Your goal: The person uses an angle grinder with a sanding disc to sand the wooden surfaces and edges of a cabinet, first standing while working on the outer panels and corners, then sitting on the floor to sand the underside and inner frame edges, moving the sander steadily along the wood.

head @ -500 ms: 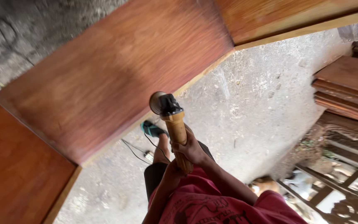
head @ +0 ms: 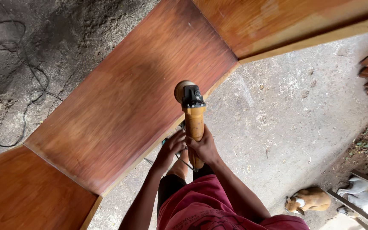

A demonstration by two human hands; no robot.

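Both hands, left hand (head: 172,147) and right hand (head: 204,147), grip an orange angle grinder (head: 192,115) over a reddish wooden panel (head: 124,106); dusty concrete floor (head: 286,110) lies right, a cable (head: 26,98) far left.

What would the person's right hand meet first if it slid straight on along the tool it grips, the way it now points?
The right hand points up the orange grinder body toward its black head and round disc. It would meet the black head first; beyond lies the reddish wooden panel, though depth there is unclear.
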